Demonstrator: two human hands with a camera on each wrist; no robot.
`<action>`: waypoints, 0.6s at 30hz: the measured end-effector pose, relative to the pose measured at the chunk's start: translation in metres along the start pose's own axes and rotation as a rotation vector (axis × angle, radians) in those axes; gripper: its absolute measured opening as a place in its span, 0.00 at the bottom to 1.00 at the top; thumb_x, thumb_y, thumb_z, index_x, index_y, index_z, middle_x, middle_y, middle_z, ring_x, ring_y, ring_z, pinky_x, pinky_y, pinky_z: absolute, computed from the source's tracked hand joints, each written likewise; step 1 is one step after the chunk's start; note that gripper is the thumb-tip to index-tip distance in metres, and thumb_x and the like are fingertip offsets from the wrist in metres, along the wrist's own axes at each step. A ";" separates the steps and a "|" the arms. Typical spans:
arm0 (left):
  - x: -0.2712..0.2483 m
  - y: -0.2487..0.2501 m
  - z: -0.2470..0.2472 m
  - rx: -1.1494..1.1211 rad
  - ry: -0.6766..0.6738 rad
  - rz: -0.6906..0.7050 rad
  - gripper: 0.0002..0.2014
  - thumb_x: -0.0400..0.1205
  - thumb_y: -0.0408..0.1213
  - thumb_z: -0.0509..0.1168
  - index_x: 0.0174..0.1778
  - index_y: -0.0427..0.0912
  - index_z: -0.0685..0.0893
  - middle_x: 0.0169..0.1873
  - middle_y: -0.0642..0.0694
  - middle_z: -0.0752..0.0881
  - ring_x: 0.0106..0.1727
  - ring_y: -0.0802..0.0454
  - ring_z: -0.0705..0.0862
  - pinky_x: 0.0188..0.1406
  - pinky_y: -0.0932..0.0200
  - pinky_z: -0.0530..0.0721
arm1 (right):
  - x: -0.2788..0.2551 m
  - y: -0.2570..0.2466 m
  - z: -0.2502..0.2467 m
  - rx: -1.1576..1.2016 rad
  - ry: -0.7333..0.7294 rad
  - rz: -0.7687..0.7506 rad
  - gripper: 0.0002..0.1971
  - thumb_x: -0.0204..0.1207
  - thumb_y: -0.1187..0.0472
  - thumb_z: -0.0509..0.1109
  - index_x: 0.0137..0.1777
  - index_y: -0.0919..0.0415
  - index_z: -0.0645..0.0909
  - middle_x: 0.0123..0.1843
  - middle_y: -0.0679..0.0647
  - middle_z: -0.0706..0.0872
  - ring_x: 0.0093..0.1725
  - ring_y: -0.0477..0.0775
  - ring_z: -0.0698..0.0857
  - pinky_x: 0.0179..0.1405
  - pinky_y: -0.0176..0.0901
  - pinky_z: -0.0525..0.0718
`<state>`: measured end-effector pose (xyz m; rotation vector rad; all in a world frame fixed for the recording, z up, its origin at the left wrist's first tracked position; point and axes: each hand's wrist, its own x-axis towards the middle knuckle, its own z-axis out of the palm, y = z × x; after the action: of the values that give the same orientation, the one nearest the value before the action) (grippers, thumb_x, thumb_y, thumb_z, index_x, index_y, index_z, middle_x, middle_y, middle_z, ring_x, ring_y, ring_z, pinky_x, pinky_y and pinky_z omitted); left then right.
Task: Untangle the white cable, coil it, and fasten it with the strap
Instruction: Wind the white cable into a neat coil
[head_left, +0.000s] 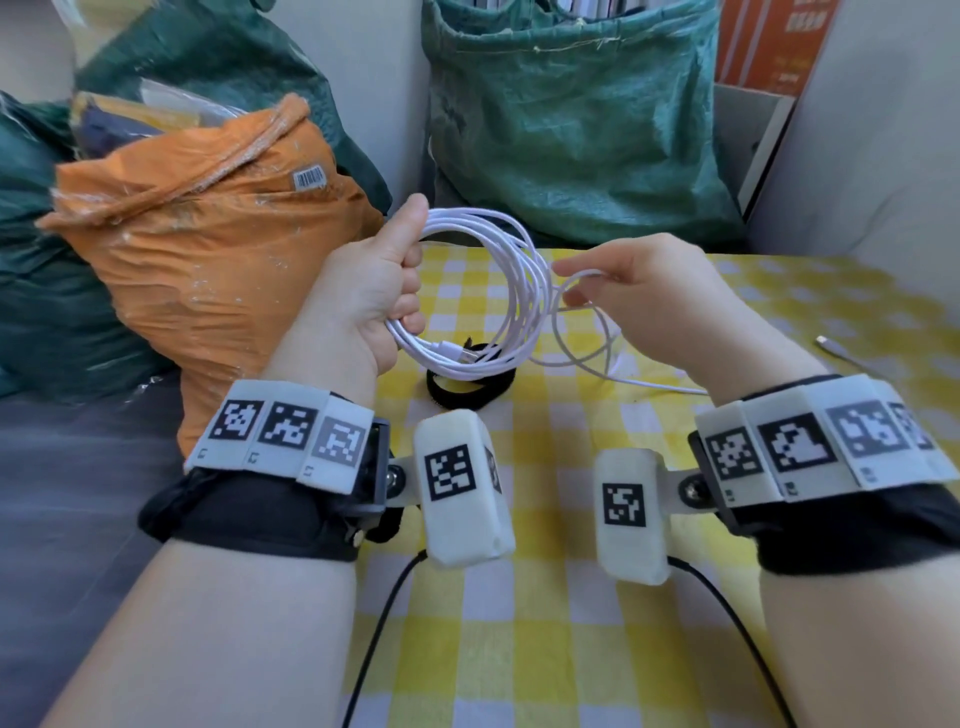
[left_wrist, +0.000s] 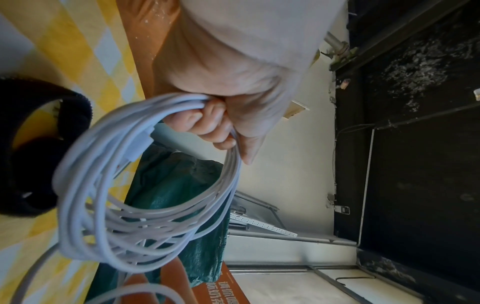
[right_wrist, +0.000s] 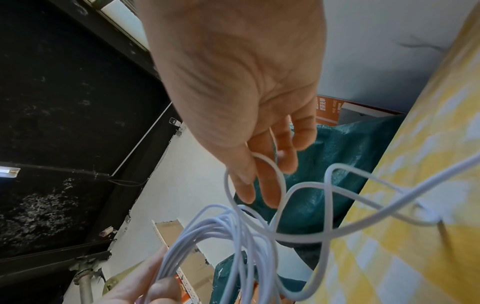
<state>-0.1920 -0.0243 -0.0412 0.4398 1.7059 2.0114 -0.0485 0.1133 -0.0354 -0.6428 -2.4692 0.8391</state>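
Note:
My left hand (head_left: 387, 280) grips a bundle of several loops of the white cable (head_left: 511, 291), held upright above the table; the left wrist view shows its fingers (left_wrist: 207, 125) curled round the coil (left_wrist: 145, 197). My right hand (head_left: 613, 291) pinches a loose strand of the same cable (right_wrist: 262, 164) just right of the coil. The remaining cable trails in loose curves over the cloth to a plug end (head_left: 831, 347) at the right. The black strap (head_left: 467, 392) lies curled in a ring on the table, under the coil.
A yellow-and-white checked cloth (head_left: 571, 597) covers the table. An orange bag (head_left: 197, 260) stands at the left edge, green sacks (head_left: 571, 124) behind the table, an orange box (head_left: 769, 47) at the back right. Black camera leads hang below both wrists.

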 end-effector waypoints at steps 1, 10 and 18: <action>0.000 0.000 -0.001 -0.028 0.008 -0.003 0.21 0.79 0.55 0.66 0.27 0.48 0.68 0.13 0.55 0.60 0.13 0.58 0.55 0.15 0.67 0.57 | 0.000 0.000 0.000 0.010 0.018 0.008 0.17 0.81 0.64 0.60 0.54 0.43 0.87 0.46 0.46 0.90 0.24 0.34 0.79 0.18 0.25 0.70; 0.000 0.001 0.001 -0.080 0.059 0.004 0.21 0.80 0.55 0.66 0.27 0.47 0.69 0.13 0.55 0.61 0.13 0.58 0.56 0.15 0.67 0.57 | -0.001 -0.007 0.004 0.283 0.015 0.118 0.12 0.75 0.63 0.55 0.45 0.57 0.81 0.37 0.54 0.90 0.34 0.56 0.85 0.49 0.58 0.88; 0.000 0.003 -0.002 -0.166 0.150 0.045 0.21 0.81 0.55 0.64 0.28 0.47 0.68 0.13 0.55 0.58 0.14 0.57 0.54 0.16 0.66 0.55 | 0.003 0.005 0.004 -0.284 -0.053 0.145 0.16 0.80 0.62 0.61 0.66 0.56 0.80 0.57 0.56 0.87 0.51 0.58 0.84 0.44 0.43 0.81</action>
<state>-0.1938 -0.0260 -0.0386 0.2794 1.6090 2.2476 -0.0514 0.1165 -0.0408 -0.9190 -2.6397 0.5653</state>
